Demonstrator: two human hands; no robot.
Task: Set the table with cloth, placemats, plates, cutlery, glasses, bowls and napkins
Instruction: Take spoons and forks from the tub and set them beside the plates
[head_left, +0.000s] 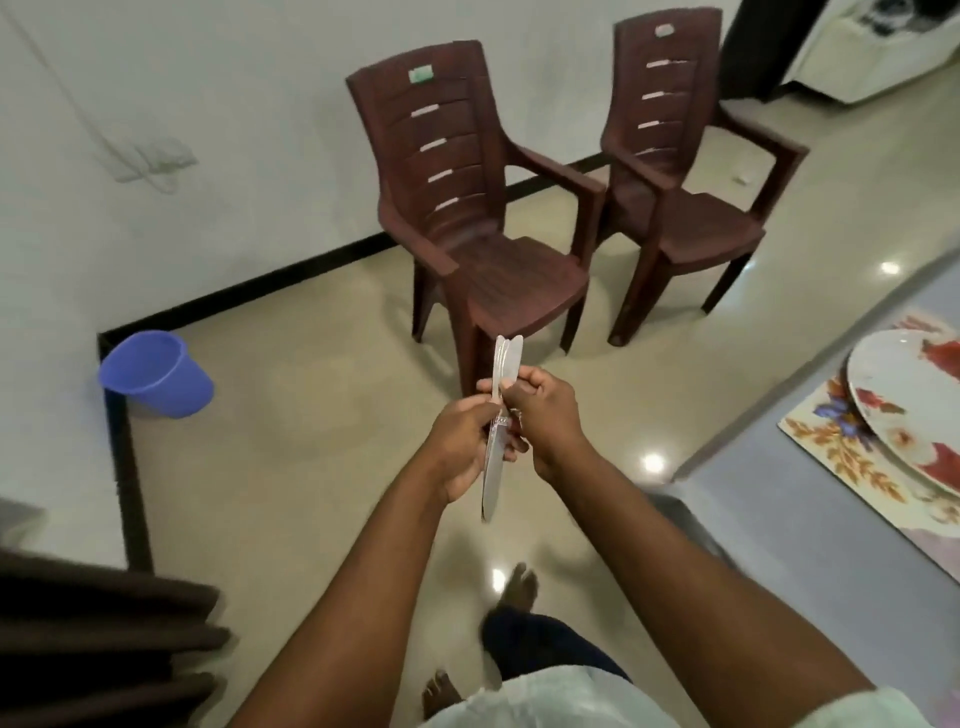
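Observation:
I hold a bundle of steel cutlery (493, 478) upright in front of me over the floor. My left hand (462, 441) grips the middle of the bundle, knife blades pointing down. My right hand (540, 410) pinches the handle ends (506, 358) that stick up above my fingers. At the right edge, the table with a pale blue cloth (769, 499) carries a floral placemat (831, 447) with a white flowered plate (898, 400) on it.
Two brown plastic armchairs (483, 218) (691, 171) stand against the white wall ahead. A blue bucket (156, 374) sits in the left corner. A dark brown piece of furniture (93, 634) is at lower left. My bare feet (517, 587) are on the glossy tile floor.

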